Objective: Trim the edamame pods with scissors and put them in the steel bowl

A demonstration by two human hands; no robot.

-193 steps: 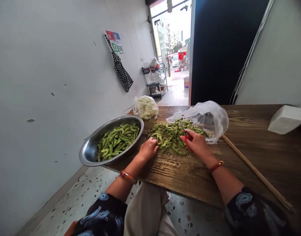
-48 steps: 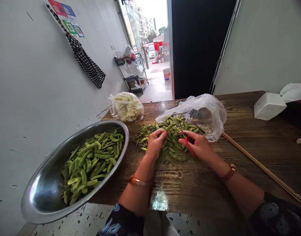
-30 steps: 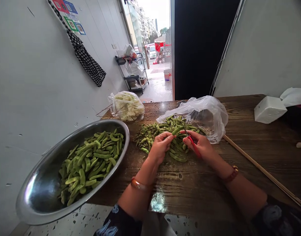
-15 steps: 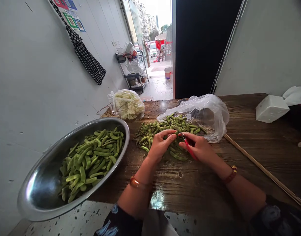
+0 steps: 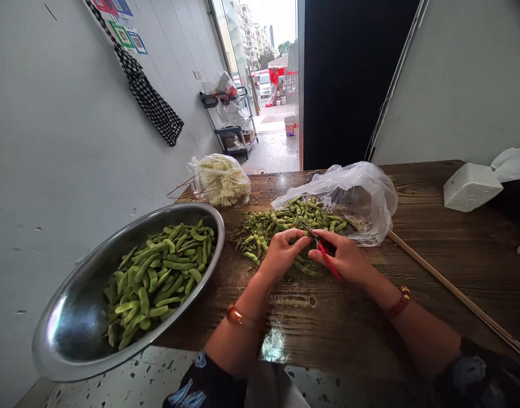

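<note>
My left hand (image 5: 285,249) is closed in a pinch around a green soybean pod, most of which the fingers hide. In my right hand (image 5: 342,255) are red-handled scissors (image 5: 328,259), their blades angled up and left close to the left fingertips. Just beyond both hands lies a loose pile of green pods (image 5: 308,211) with trimmed bits and stems (image 5: 247,229) on its left side. To the left, a large steel bowl (image 5: 68,351) is tilted and holds many pods (image 5: 162,275).
Behind the pile lies a clear plastic bag (image 5: 370,187). A bagged cauliflower (image 5: 224,180) sits at the table's far left. Long thin wooden sticks (image 5: 451,289) lie to the right, below a white block-shaped package (image 5: 471,187). The wooden table (image 5: 328,334) has a dark, wet-looking surface.
My left hand has shifted slightly right and down, its fingers closer together. The scissors remain in my right hand, their blades at a slightly different angle.
</note>
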